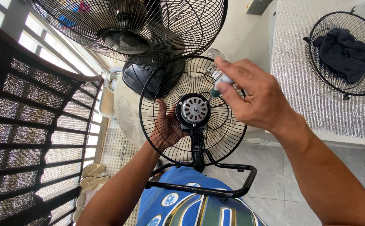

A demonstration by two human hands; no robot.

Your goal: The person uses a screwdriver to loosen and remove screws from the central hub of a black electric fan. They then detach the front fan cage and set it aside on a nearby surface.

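Black round wire fan guard [157, 125] with grey motor hub [194, 109], centre: light, springy, best held at rim. Left hand [168, 127] grips behind it; right hand [255, 98], at three o'clock, pinches a small bottle [220, 81].

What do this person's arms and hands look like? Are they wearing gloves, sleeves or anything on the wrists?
Both are bare. The left hand and right hand wear no gloves, and no ring, watch or band shows on fingers or wrists. Both forearms are uncovered, with no sleeve in view. Below them is a blue printed shirt with white round emblems.
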